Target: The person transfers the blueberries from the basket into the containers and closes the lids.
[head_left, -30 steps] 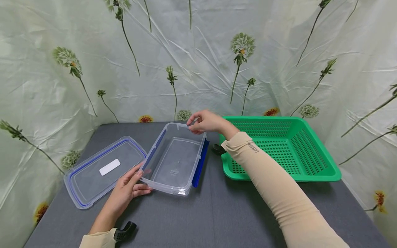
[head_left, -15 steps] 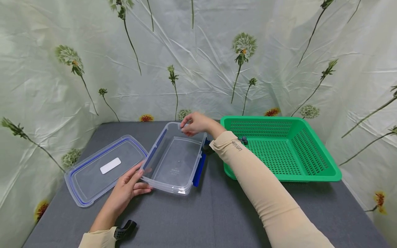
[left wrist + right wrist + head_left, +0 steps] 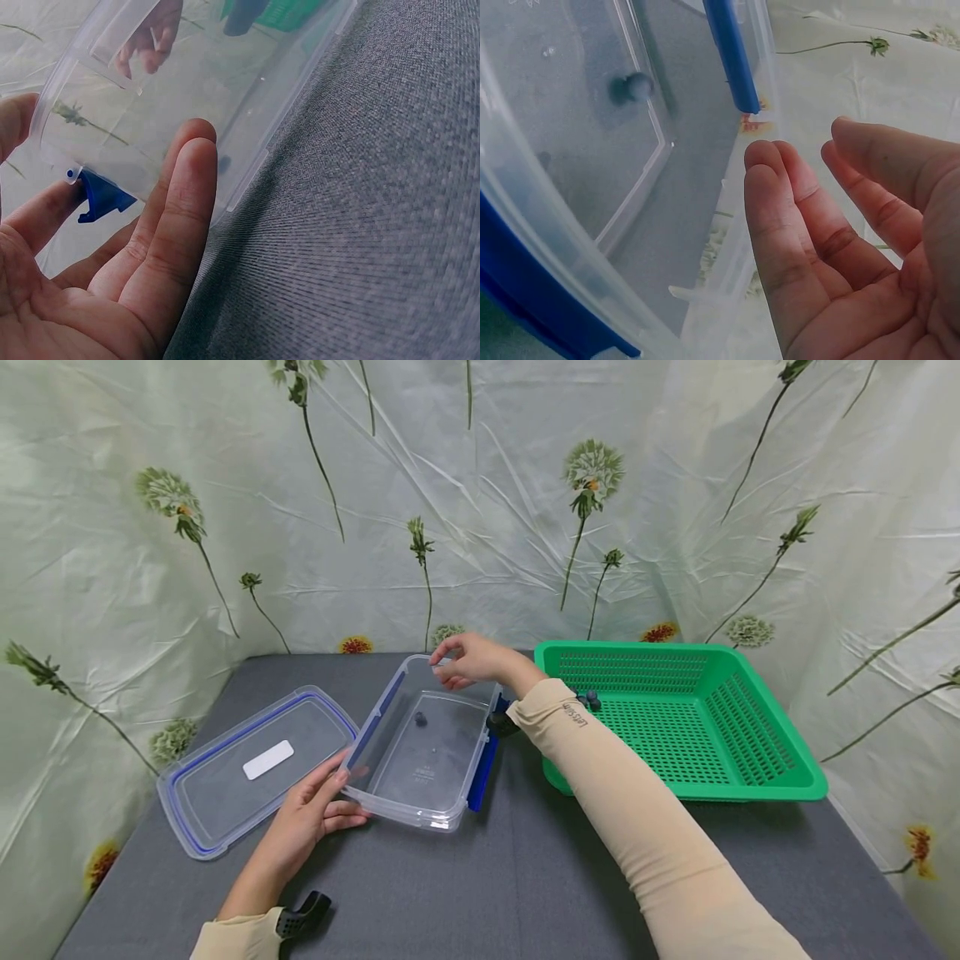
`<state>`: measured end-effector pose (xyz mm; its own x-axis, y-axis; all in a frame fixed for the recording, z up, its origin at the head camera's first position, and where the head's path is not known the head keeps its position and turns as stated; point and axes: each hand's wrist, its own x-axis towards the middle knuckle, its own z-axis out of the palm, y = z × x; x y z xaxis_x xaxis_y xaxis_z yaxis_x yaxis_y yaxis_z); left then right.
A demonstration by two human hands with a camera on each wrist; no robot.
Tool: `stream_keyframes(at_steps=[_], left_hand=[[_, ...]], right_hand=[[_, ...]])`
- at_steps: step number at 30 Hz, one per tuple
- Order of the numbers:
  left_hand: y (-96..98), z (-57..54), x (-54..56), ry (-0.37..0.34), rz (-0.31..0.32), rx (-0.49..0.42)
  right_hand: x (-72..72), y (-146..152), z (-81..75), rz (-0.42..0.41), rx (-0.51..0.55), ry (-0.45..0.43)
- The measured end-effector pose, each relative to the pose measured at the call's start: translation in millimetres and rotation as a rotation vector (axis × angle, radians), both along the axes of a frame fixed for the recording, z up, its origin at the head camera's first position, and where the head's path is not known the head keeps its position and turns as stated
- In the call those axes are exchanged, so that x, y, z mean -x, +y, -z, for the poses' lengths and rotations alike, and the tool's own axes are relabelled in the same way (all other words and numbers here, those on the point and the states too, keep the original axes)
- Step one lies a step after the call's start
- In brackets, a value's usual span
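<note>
A clear plastic food container [image 3: 405,816] with blue side latches stands on the grey cloth. My left hand [image 3: 303,818] grips its near left corner, thumb by the rim and fingers along the outside; in the left wrist view a blue latch [image 3: 105,198] hangs beside the index finger. Over the container's far end, my right hand [image 3: 476,662] has its fingers loosely bent and apart, holding nothing. Below it, a small dark round fruit like a blueberry [image 3: 420,719] lies on the container floor, blurred in the right wrist view. Similar blueberries [image 3: 593,700] lie in the green basket [image 3: 757,788], partly hidden by the right sleeve.
The clear lid [image 3: 217,793] with a blue seal and a white label [image 3: 267,760] lies flat left of the container. A flower-printed curtain [image 3: 495,527] hangs behind the table. The basket stands close on the container's right.
My right hand has moved left over the container and its fingers have parted. A blueberry now lies on the container floor, where none showed before. The left hand stays put.
</note>
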<state>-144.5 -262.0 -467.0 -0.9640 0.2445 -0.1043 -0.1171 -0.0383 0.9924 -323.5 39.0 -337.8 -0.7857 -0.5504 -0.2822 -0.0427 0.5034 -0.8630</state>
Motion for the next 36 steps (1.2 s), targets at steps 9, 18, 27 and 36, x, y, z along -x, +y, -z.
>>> stream_keyframes(at_steps=[9,18,27,36], left_hand=[[1.3,-0.6,-0.6,-0.010,-0.014,0.009],[1.1,-0.3,-0.6,-0.008,-0.012,0.008],[1.4,-0.2,-1.1,-0.015,-0.016,0.020],[1.6,0.0,-1.6,-0.007,-0.018,0.025]], right_hand=[[1.0,22.3,-5.6,0.015,0.053,0.000],[2.9,50.2,-11.2,0.031,0.064,0.039],[1.5,70.2,-16.5,0.065,0.063,0.051],[1.9,93.3,-18.2,0.090,0.057,0.055]])
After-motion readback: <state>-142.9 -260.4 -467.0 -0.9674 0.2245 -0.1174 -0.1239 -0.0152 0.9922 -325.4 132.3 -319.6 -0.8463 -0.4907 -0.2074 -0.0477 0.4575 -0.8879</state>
